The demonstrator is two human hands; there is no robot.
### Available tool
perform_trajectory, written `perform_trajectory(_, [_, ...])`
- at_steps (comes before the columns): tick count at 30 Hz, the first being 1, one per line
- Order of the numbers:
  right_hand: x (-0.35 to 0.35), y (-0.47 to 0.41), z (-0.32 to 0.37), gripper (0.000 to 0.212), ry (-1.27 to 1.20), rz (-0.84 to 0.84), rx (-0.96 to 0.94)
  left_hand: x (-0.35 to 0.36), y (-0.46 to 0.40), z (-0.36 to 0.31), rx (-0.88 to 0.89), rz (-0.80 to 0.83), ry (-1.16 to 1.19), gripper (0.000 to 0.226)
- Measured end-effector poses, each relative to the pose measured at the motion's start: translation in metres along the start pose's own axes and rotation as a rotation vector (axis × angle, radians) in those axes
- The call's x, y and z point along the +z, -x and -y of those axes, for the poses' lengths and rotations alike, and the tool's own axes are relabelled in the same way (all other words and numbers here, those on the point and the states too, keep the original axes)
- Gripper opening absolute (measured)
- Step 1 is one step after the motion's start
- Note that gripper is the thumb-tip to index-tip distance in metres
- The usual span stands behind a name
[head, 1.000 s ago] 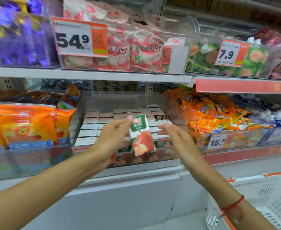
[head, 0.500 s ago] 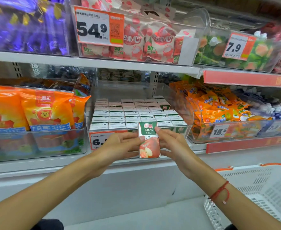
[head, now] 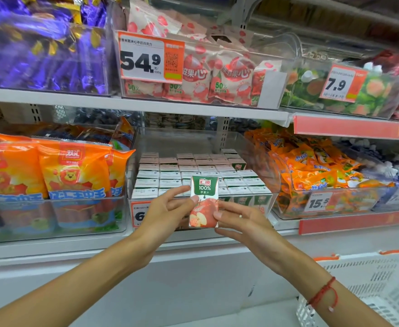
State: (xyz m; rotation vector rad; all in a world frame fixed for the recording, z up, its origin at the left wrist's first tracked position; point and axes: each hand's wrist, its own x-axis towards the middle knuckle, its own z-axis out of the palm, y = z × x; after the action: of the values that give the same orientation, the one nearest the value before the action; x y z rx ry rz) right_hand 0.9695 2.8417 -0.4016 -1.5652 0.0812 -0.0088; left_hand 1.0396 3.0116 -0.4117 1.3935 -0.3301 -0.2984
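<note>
At the shelf [head: 52, 247], left hand [head: 163, 213] and right hand [head: 243, 220] pinch a green-topped, apple-printed carton [head: 204, 201]

Clear bin [head: 268, 161] open on top; wide gap between the stocked cartons [head: 170, 174] and the upper shelf [head: 75, 97], room for a hand to pass over. Bin's front wall bars straight entry low down. Orange sausage packs [head: 73, 171] close the left flank, orange candy bags [head: 311, 166] the right. Held carton [head: 204, 201], left hand [head: 167, 212] and right hand [head: 243, 220] fill the front middle. White basket [head: 382, 291] low right, top open
</note>
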Motion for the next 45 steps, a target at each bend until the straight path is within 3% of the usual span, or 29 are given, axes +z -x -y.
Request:
perform_trajectory(6, [0.002,0.002,-0.003,0.030,0.047,-0.119,-0.048,0.001,0.000,-0.003,0.001,0.008,-0.043,0.021])
perform_trajectory(13, [0.009,0.006,-0.010,0.041,0.436,-0.269,-0.267,0.008,0.001,0.002,0.085,-0.117,-0.249,0.033])
perform_trajectory(19, [-0.001,0.005,-0.001,0.040,0.185,-0.190,-0.149,0.003,-0.002,-0.009,0.057,0.094,-0.232,0.041])
perform_trajectory(22, [0.000,0.004,-0.001,0.037,0.156,-0.207,-0.134,0.003,-0.002,-0.011,-0.018,0.160,-0.172,0.027])
perform_trajectory(25, [0.001,0.002,0.000,0.041,0.120,-0.219,-0.103,0.003,-0.001,-0.011,-0.055,0.182,-0.156,0.043])
perform_trajectory(28, [0.001,0.001,0.002,0.057,0.106,-0.173,-0.026,0.003,-0.001,-0.013,-0.073,0.163,-0.108,0.045])
perform_trajectory(31, [-0.002,0.002,0.001,0.057,0.103,-0.070,0.053,0.003,-0.001,-0.012,-0.089,0.131,-0.073,0.052])
perform_trajectory(35, [-0.004,0.005,0.003,0.054,0.050,0.125,0.072,0.005,0.002,-0.011,-0.081,0.132,-0.002,0.032])
perform_trajectory(38, [-0.002,0.005,0.002,0.055,0.024,0.160,0.055,0.007,0.002,-0.013,-0.093,0.139,0.029,0.023])
perform_trajectory(41, [0.001,0.005,0.001,0.052,0.036,0.073,0.006,0.009,0.002,-0.011,-0.079,0.124,0.050,0.021])
perform_trajectory(45, [0.007,0.005,-0.002,0.050,0.137,-0.143,-0.072,0.011,0.001,-0.008,0.006,-0.034,0.050,0.028])
